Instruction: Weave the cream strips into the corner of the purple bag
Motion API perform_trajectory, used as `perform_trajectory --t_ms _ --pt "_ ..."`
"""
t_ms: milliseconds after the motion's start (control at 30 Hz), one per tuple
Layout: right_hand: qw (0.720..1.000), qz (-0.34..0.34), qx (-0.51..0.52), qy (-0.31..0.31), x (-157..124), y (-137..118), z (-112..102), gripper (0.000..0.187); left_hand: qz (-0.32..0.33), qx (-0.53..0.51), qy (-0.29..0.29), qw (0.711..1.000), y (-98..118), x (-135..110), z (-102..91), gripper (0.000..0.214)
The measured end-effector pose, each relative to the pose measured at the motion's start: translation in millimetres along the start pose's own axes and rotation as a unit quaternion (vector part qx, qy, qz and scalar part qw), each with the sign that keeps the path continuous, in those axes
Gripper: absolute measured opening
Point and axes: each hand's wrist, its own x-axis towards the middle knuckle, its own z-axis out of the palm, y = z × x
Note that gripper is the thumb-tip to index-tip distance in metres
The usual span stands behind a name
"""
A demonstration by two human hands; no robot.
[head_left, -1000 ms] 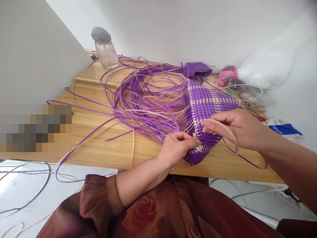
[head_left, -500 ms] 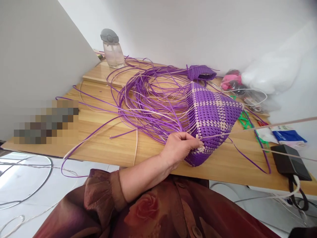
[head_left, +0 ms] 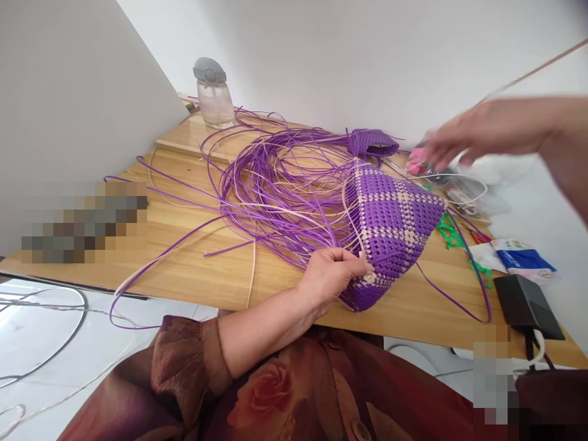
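Note:
A woven basket (head_left: 390,214) of purple and cream plastic strips lies tilted on the wooden table. Along its left edge, my left hand (head_left: 333,272) pinches the weave between thumb and fingers, by a cream knot. Long loose purple and cream strips (head_left: 257,165) run from that edge in a big coil to the left. My right hand (head_left: 478,138) hangs in the air above and to the right of the basket, blurred by motion, its fingers stretched out. Behind it a cream strip (head_left: 533,73) slants up to the right; whether the hand touches it is unclear.
A water bottle (head_left: 215,95) stands at the back left. Behind the basket lies a smaller purple woven piece (head_left: 372,142). To the right are a green plastic tangle (head_left: 450,233), a blue packet (head_left: 523,257) and a black box (head_left: 528,306). A blurred-out patch covers something at left.
My right hand has come into view at the upper right. The taut cream strip across the basket is gone from there; a cream loop now bends along its left edge. My left hand stays put.

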Motion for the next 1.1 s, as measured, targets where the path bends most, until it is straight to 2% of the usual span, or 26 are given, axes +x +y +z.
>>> perform_trajectory --t_ms 33,100,133,233,333,433,567,667,733,933,1100 --pt "0.996 0.004 -0.02 -0.083 8.3 3.6 5.7 0.066 -0.002 0.0 -0.001 1.0 0.5 0.2 -0.3 0.029" --pt "0.969 -0.026 -0.057 -0.238 7.2 12.6 24.3 0.05 -0.004 -0.001 -0.005 1.0 1.9 0.5 -0.8 0.03" --pt "0.96 -0.057 -0.063 -0.266 -0.4 16.8 35.2 0.04 -0.006 -0.001 -0.005 1.0 2.6 0.7 -1.0 0.032" --pt "0.96 -0.121 -0.068 -0.245 -33.4 25.6 63.4 0.027 -0.008 0.005 -0.004 1.0 4.3 1.1 -1.1 0.039" --pt "0.968 -0.173 -0.079 -0.161 -57.1 32.3 76.7 0.024 -0.008 0.009 -0.005 1.0 4.9 1.0 -1.1 0.043" --pt "0.964 -0.228 -0.109 -0.086 -67.1 37.7 80.6 0.023 -0.008 0.01 -0.006 1.0 5.3 0.4 -1.1 0.044" --pt "0.946 -0.305 -0.104 -0.028 -68.8 31.8 86.3 0.019 -0.007 0.013 -0.011 1.0 5.8 -0.6 -0.8 0.043" --pt "0.927 -0.366 -0.082 -0.03 -60.5 18.9 93.7 0.033 -0.004 0.012 -0.011 1.0 5.5 -1.2 -0.5 0.04" --pt "0.917 -0.387 -0.076 -0.051 -52.4 10.8 98.3 0.034 -0.003 0.011 -0.008 1.0 5.3 -1.8 -0.6 0.039" --pt "0.946 -0.307 -0.089 -0.057 -41.2 1.8 104.5 0.03 -0.016 0.001 -0.009 1.0 7.2 -3.3 -0.8 0.04" --pt "0.942 -0.325 -0.035 -0.075 -45.2 5.5 99.3 0.026 -0.009 0.003 -0.006 1.0 7.7 -2.1 -0.6 0.038"
